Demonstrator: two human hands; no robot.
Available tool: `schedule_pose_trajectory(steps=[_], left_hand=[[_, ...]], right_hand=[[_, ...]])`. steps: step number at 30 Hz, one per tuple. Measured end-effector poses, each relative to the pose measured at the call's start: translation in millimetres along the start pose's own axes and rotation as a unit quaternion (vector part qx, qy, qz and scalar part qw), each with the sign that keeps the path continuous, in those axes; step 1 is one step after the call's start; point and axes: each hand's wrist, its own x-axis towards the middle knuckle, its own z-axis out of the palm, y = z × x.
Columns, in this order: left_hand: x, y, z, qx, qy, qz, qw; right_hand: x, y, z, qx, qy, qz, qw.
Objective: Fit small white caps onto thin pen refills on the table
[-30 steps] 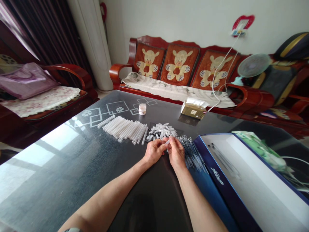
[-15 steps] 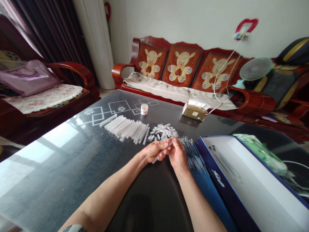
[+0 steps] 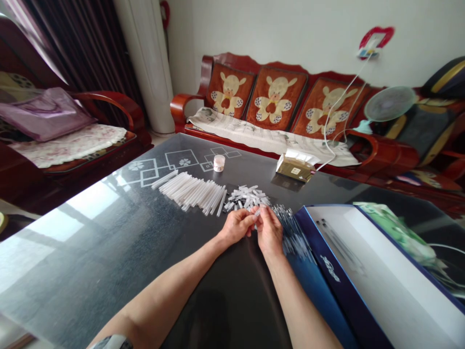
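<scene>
My left hand and my right hand meet over the dark table, both closed. Between their fingertips a bit of a translucent white plastic tube shows; the fingers hide most of it. Just beyond the hands lies a heap of short white pieces, like caps, with some black ones among them. To its left, a row of long white plastic tubes is spread out. Close to the right hand is a bundle of thin, pen-refill-like rods with silvery tips.
On the right, an open blue box with a white inside holds a few thin black-tipped rods. Behind it lies a green-and-white packet. A small pink-white jar and a tissue pack stand farther back on the glossy table.
The tube stuck out below my left fingers before; now just a small bit shows between the fingertips. My left hand has turned slightly and its fingers have moved up beside the right hand.
</scene>
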Motion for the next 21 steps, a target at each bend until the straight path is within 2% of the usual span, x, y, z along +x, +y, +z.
schedule_pose_trajectory(steps=[3,5,8,10,13,16,21], left_hand=[[0.4,3.2,0.1,-0.078,-0.036,-0.071,0.994],[2.6,4.7,-2.2,-0.098,-0.014,-0.060,0.993],[7.1,4.5,-8.3,-0.088,0.054,-0.019,0.994],[9.5,3.2,-12.6,-0.079,0.083,-0.004,0.993],[10.9,1.1,-16.6,-0.073,0.091,0.004,0.993],[10.4,0.0,-16.9,-0.065,0.081,-0.001,0.995],[7.8,1.6,-13.8,-0.040,0.053,0.006,0.998]], right_hand=[[10.8,-12.6,-8.8,0.031,0.029,-0.013,0.999],[16.9,-18.4,-13.9,0.024,0.045,-0.038,0.998],[20.3,-16.7,-18.8,-0.084,0.068,-0.100,0.989],[19.8,-10.3,-21.7,-0.188,0.064,-0.140,0.970],[17.9,-1.0,-26.0,-0.307,0.035,-0.197,0.930],[15.6,2.4,-27.2,-0.354,0.000,-0.244,0.903],[9.0,-1.1,-20.2,-0.377,-0.041,-0.304,0.874]])
